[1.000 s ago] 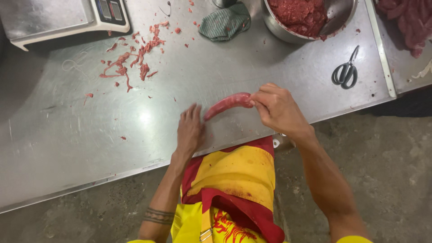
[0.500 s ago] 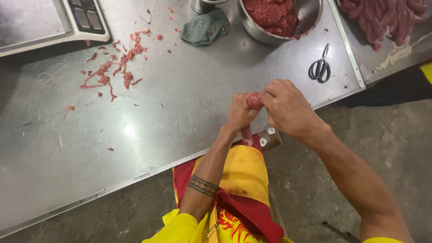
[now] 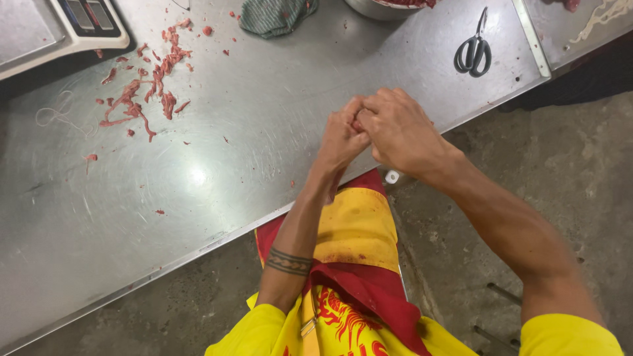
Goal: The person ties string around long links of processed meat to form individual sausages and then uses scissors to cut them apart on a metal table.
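Observation:
My left hand (image 3: 341,140) and my right hand (image 3: 400,128) are pressed together above the near edge of the steel table (image 3: 264,151). Both are closed around a red sausage (image 3: 357,123). Only a small reddish bit of it shows between the fingers; the rest is hidden inside the hands. A dark band circles my left forearm. Below the hands hangs my yellow and red apron.
Black scissors (image 3: 473,49) lie at the table's far right. A green cloth (image 3: 277,14) and the rim of a metal bowl (image 3: 379,6) sit at the back. Red meat scraps (image 3: 148,86) and a loop of string (image 3: 53,115) lie to the left, near a scale (image 3: 59,26).
The sausage was stretched out on the table between my hands; both hands have since come together and closed around it at the table's edge.

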